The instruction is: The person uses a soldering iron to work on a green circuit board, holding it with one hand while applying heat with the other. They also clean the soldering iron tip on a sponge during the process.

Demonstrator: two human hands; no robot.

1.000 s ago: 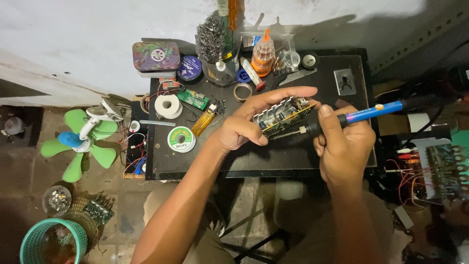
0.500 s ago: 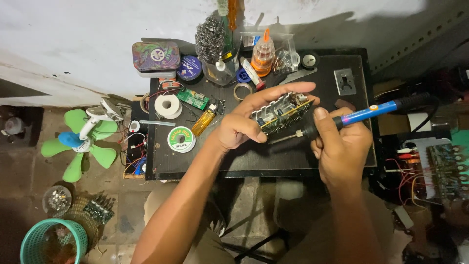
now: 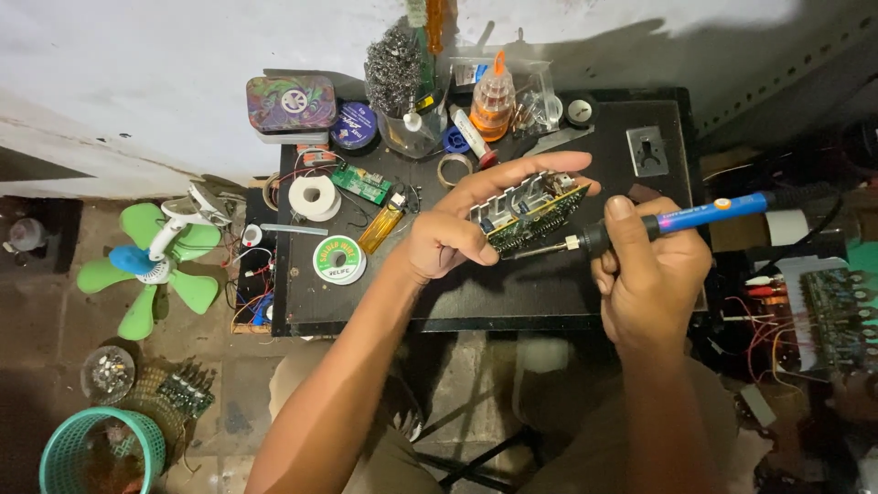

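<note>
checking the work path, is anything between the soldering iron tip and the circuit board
Nothing visible. The right hand holds the soldering iron with its tip at the lower edge of the circuit board, which the left hand holds above the table. Actual contact is too small to tell.

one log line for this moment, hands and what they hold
left hand: holds circuit board tilted above black table | right hand: grips blue soldering iron | tip: at board's lower edge

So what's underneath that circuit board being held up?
Under the circuit board lies the black table, bare where it shows. The left hand has the board in its grip, fingers covering one end, so anything beneath them stays hidden.
</note>
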